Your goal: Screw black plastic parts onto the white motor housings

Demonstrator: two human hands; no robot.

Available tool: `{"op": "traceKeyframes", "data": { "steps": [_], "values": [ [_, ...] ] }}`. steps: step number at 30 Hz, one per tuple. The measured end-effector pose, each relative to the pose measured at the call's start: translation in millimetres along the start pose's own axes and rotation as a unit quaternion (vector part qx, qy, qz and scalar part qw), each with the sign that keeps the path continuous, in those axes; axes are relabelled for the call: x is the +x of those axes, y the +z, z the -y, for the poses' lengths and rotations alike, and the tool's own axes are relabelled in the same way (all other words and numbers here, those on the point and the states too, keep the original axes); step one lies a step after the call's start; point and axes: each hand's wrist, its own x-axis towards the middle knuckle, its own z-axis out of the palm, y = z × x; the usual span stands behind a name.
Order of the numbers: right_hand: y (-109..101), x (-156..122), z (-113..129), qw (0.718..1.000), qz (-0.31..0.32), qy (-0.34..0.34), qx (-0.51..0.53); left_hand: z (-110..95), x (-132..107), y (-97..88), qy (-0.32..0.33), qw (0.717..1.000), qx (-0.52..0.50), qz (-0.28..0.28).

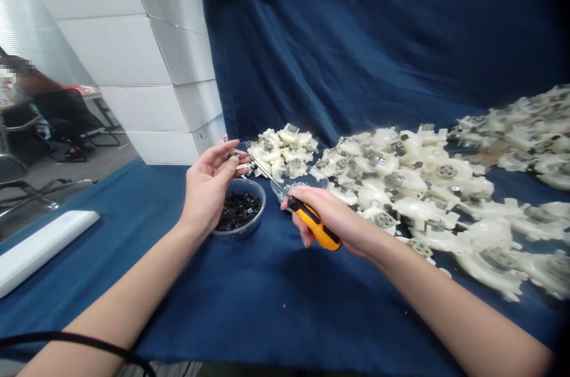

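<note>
My right hand grips the orange-and-black handle of a screwdriver; its metal shaft slants up and left to my left hand. My left hand is raised above a clear round bowl of small black parts, its thumb and fingertips pinching a tiny dark part at the screwdriver tip. A second clear bowl with small bits sits just behind the shaft. A small heap of cream plastic housings with metal gears lies beyond the bowls.
A long heap of the same cream housings spreads along the right side of the blue cloth. A white bar lies at the left edge. White blocks stand behind. A person sits far left. A black cable crosses my left forearm.
</note>
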Motion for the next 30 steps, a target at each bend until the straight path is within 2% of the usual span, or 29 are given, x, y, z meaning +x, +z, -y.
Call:
{"op": "traceKeyframes", "data": {
  "steps": [3, 11, 15, 18, 20, 26, 30],
  "values": [
    [4, 0, 1, 0.999, -0.024, -0.02, 0.019, -3, -1, -0.5, 0.028, 0.999, 0.038, -0.004],
    [9, 0, -4, 0.985, -0.112, -0.132, 0.009, -20, -28, 13.4, 0.056, 0.986, 0.124, 0.098],
    [13, -2, -5, 0.98, -0.099, -0.167, 0.03, -20, -33, 16.0, 0.112, 0.976, 0.121, 0.145],
    [16, -2, -6, 0.982, -0.084, -0.163, 0.043, -18, -32, 14.9, 0.169, 0.963, 0.141, 0.153],
    [17, -3, -6, 0.982, -0.082, -0.159, 0.053, -17, -32, 13.9, 0.18, 0.959, 0.156, 0.151],
    [17, -3, -5, 0.981, -0.082, -0.169, 0.045, -15, -37, 15.9, 0.117, 0.968, 0.143, 0.17],
    [12, 2, -7, 0.977, -0.12, -0.171, 0.027, -18, -33, 16.8, 0.042, 0.964, 0.127, 0.232]
  ]
}}
